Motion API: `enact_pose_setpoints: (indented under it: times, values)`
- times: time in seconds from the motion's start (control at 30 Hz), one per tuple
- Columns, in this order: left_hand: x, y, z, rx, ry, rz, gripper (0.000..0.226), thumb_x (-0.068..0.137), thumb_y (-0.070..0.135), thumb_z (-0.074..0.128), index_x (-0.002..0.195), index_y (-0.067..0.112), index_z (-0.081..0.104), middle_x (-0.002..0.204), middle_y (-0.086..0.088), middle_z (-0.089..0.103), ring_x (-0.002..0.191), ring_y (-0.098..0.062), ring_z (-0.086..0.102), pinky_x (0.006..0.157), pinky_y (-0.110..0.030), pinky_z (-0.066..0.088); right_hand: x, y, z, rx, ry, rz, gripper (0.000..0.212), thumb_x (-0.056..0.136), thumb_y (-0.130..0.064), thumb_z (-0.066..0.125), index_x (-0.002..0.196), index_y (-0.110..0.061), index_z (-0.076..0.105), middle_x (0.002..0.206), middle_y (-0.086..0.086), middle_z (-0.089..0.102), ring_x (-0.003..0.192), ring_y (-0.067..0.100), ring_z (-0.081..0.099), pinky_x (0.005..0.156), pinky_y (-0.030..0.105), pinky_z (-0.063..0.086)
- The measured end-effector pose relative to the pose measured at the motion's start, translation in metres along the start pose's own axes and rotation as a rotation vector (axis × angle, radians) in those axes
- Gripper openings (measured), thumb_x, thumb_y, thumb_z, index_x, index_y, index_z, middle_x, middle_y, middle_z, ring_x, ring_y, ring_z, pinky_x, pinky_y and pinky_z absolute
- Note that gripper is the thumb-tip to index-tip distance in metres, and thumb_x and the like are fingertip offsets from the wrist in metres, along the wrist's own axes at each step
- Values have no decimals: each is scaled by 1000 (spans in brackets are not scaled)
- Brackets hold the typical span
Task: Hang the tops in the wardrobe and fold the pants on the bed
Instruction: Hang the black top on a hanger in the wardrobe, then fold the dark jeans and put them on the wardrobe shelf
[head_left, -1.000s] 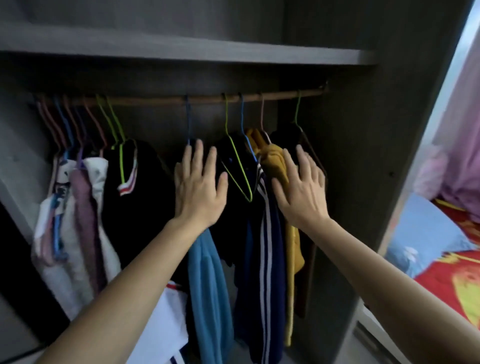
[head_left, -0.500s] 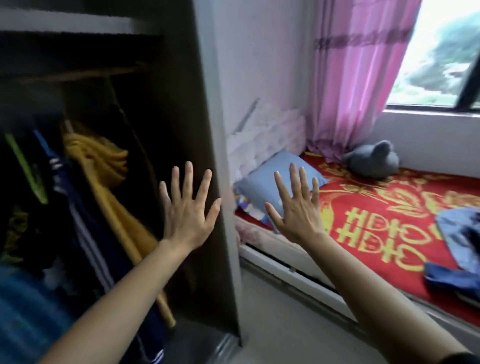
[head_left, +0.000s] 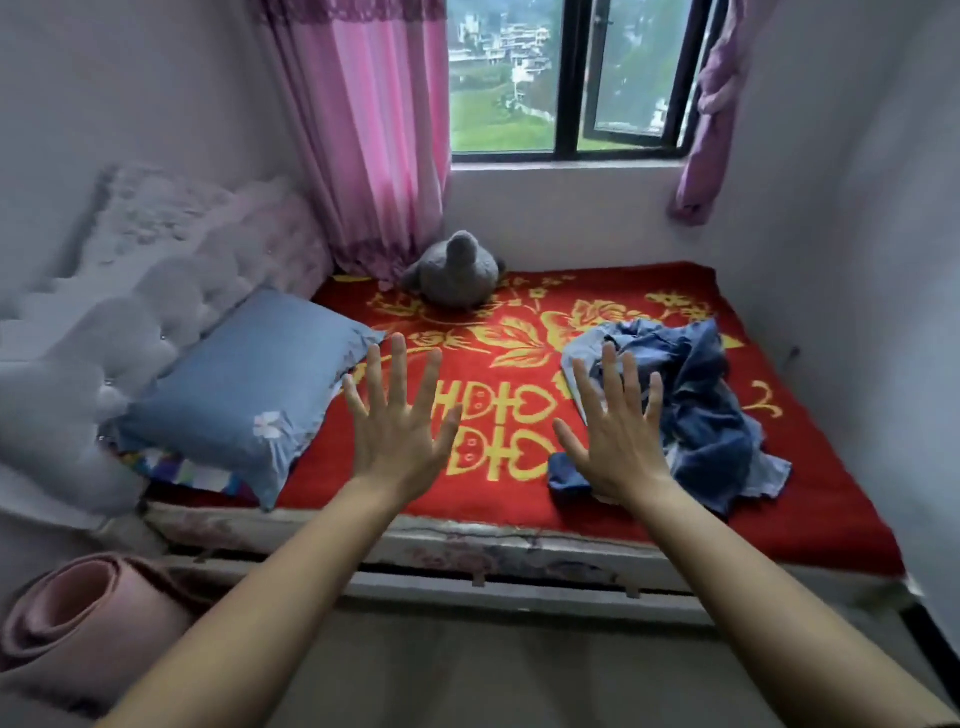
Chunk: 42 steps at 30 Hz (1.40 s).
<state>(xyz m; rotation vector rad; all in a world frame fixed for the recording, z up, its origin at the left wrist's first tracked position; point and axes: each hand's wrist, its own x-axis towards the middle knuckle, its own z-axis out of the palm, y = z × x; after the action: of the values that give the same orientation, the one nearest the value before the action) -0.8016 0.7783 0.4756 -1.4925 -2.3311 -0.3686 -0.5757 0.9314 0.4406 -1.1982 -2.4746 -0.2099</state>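
Both hands are raised before the bed (head_left: 519, 551), fingers spread and straight, holding nothing. The left hand (head_left: 400, 431) shows against the yellow pattern of the red blanket (head_left: 649, 280). The right hand (head_left: 618, 441) shows against the heap of crumpled blue pants (head_left: 717, 405) lying on the blanket's right half. A blue pillow (head_left: 244, 384) sits at the left by the tufted headboard (head_left: 156, 291). A grey plush toy (head_left: 454, 273) rests at the far edge, below the pink curtain (head_left: 374, 130) and the window (head_left: 566, 73). A rolled pink mat (head_left: 88, 623) lies on the floor (head_left: 493, 670).
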Motion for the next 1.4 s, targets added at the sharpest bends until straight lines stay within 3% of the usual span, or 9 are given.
enact_pose_setpoints:
  times: [0.17,0.37,0.53,0.67,0.83,1.13,1.23,1.4]
  values:
    - [82,40,85,-12,-98,114,73,95,64,20,157,29,3,162,-11,-17,149,-37,-12,112,-67,5,29,70,63,-37,-138,142,88,94,-62,42,159,-24,-2,165,11,-17,152,33,-12,119,61,-3]
    - [202,77,193,-118,-251,230,74,95,64,20,156,29,-3,160,-8,-25,147,-33,-20,114,-67,4,95,134,129,-129,-276,336,87,93,-61,46,160,-22,6,166,14,-8,153,34,-6,120,60,0]
    - [288,113,268,-139,-357,375,74,95,64,19,157,29,0,162,-8,-19,148,-33,-19,115,-65,4,135,178,168,-147,-338,478,85,95,-58,46,160,-21,6,166,13,-8,153,33,-5,121,58,1]
    - [321,147,317,-166,-474,413,73,94,64,16,155,30,-3,162,-9,-20,148,-33,-18,116,-62,4,150,209,195,-147,-416,566,82,97,-57,40,159,-22,-1,165,13,-15,152,31,-11,121,54,-6]
    - [341,189,383,-210,-619,453,72,96,61,25,156,30,-1,162,-9,-19,149,-34,-10,116,-57,14,165,262,245,-101,-473,615,81,98,-55,40,159,-21,0,165,14,-15,152,33,-11,121,53,-3]
    - [387,287,526,-371,-789,146,72,99,55,32,156,27,-1,163,-11,-11,150,-27,-8,121,-42,8,231,387,396,52,-599,590,81,99,-49,44,159,-24,-4,160,16,-30,150,37,-15,122,54,5]
    - [407,320,579,-471,-786,-12,71,100,49,39,157,25,4,163,-14,-5,150,-27,-2,120,-41,9,262,428,451,106,-551,594,78,99,-45,46,159,-27,-1,159,16,-31,150,38,-14,121,54,8]
    - [437,363,654,-600,-691,-218,71,101,37,43,157,18,4,163,-14,1,150,-23,0,119,-38,7,318,473,523,139,-334,586,75,98,-35,53,159,-22,12,162,24,-12,150,44,-2,120,57,13]
